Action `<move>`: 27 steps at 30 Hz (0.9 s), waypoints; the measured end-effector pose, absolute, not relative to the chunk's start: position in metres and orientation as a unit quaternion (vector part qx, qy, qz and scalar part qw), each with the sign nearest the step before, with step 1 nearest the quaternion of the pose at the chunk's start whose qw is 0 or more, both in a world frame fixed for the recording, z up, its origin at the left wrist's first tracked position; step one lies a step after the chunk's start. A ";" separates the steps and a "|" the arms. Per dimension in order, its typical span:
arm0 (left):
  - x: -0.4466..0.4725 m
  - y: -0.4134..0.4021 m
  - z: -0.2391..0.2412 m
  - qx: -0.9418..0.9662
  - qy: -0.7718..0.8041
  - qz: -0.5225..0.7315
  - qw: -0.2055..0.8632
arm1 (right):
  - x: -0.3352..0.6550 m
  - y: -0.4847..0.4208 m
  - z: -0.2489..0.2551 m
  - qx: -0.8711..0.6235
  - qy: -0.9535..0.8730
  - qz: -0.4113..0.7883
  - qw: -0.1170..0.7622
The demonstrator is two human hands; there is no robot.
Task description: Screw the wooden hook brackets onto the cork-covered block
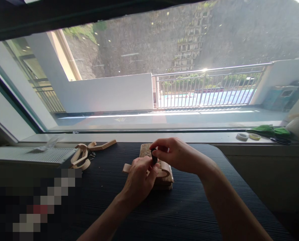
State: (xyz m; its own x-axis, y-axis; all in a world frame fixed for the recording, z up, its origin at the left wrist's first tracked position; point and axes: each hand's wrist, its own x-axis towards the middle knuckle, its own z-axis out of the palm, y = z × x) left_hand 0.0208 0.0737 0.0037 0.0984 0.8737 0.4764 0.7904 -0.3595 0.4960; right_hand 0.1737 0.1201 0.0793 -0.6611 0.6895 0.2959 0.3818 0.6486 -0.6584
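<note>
My right hand (176,154) is closed, its thumb and fingers pinching the top of a short, upright black cylinder (154,156) that looks like a tool handle. Below it, my left hand (138,177) rests with its fingers closed on a curved piece of pale wood (165,170), the fingertips close to the foot of the cylinder. The wood lies on a stack of rough chipboard blocks (145,149) on the dark table. My fingers hide the cylinder's lower end and much of the wooden piece.
More bent wooden pieces (81,157) lie at the table's back left, with small dark metal bits (92,155) beside them. Two tape rolls (242,136) and a green cloth (268,130) sit on the sill (202,138). A window spans the back.
</note>
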 end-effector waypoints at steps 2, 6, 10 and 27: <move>0.021 0.074 0.003 0.739 0.561 0.369 0.056 | 0.173 0.121 0.078 -0.311 -0.863 0.290 0.272; 0.021 0.074 0.002 0.737 0.567 0.364 0.054 | 0.172 0.121 0.078 -0.318 -0.861 0.284 0.278; 0.022 0.074 0.004 0.742 0.567 0.354 0.054 | 0.173 0.118 0.082 -0.339 -0.863 0.246 0.281; 0.024 0.072 0.006 0.746 0.563 0.353 0.049 | 0.173 0.119 0.082 -0.317 -0.869 0.255 0.284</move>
